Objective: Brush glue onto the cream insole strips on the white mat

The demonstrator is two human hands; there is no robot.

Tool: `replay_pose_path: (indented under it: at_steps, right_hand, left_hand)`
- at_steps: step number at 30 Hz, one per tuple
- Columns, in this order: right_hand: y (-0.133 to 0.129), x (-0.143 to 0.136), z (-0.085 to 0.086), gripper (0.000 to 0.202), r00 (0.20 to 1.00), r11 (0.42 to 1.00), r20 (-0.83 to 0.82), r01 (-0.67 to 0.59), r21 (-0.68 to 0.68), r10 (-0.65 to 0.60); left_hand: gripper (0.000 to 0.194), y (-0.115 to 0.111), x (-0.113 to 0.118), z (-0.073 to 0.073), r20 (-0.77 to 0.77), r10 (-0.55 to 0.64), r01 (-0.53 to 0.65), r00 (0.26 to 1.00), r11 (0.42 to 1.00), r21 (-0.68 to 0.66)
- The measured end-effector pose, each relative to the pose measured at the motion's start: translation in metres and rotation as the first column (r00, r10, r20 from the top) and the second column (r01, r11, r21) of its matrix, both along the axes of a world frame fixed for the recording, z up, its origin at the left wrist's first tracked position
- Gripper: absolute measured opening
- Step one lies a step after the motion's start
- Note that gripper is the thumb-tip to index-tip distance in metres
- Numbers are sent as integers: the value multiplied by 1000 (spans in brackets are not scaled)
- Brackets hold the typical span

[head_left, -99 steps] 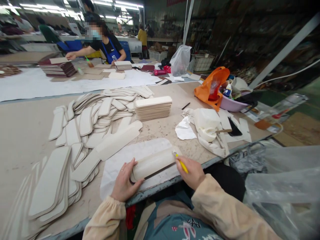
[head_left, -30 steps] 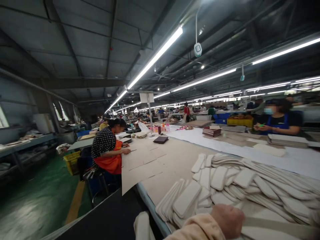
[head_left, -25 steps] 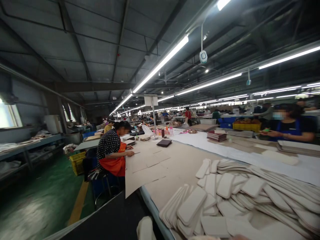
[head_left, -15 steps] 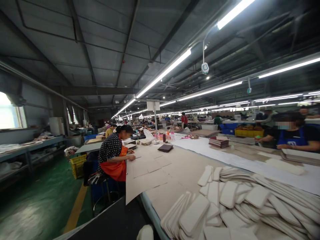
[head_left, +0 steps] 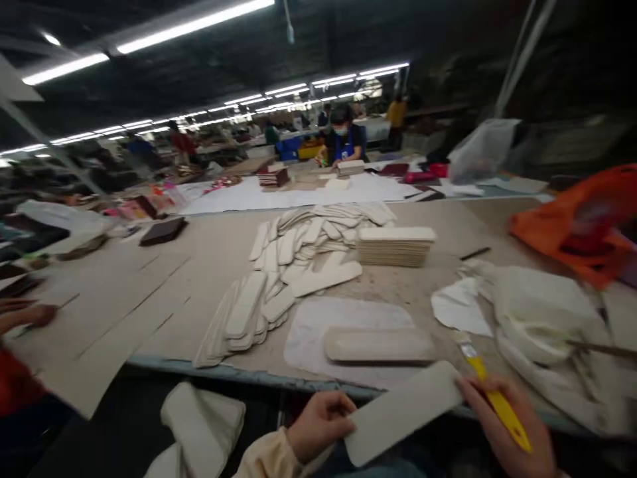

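The left hand (head_left: 321,425) pinches one end of a pale, round-cornered panel (head_left: 405,413) between thumb and fingers. The right hand (head_left: 512,421) grasps a yellow-handled brush (head_left: 497,398), bristles pointing away from the wearer, and its fingertips meet the panel's other end. The panel is at the worktable's (head_left: 223,226) near edge. Clock directions run from it, 12 being straight ahead. Just beyond, toward 12, a long pale piece (head_left: 381,345) lies on a white sheet (head_left: 303,332); farther on stands a neat panel stack (head_left: 395,247). A loose panel pile (head_left: 298,249) spreads at 11. At 1 is a crumpled white scrap (head_left: 460,305); at 2, a white-wrapped bundle (head_left: 542,305), then an orange bag (head_left: 572,222). More panels (head_left: 199,428) fan out at 9. At 10 lies a dark flat block (head_left: 163,231).
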State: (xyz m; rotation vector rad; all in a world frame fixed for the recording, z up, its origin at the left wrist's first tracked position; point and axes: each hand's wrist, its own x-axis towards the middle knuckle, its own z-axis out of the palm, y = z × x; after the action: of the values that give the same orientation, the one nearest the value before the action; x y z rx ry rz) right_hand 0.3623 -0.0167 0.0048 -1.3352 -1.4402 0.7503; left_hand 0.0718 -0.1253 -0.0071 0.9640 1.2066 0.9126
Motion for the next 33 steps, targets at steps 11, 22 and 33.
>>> replay_pose_path:
  at_steps: [11,22,33]
  right_hand:
    - [48,-37,6,35,969,997,238,68,22,-71]
    - [66,-41,-19,28,933,999,358,40,-27,-28]
    - [68,-40,-32,16,886,998,463,32,-55,-3]
  left_hand:
    - [37,89,-41,19,-434,374,-326,820,927,184]
    - [25,116,-48,5,-707,302,-186,640,953,238]
    - [26,120,-50,7,-821,189,-40,539,979,200]
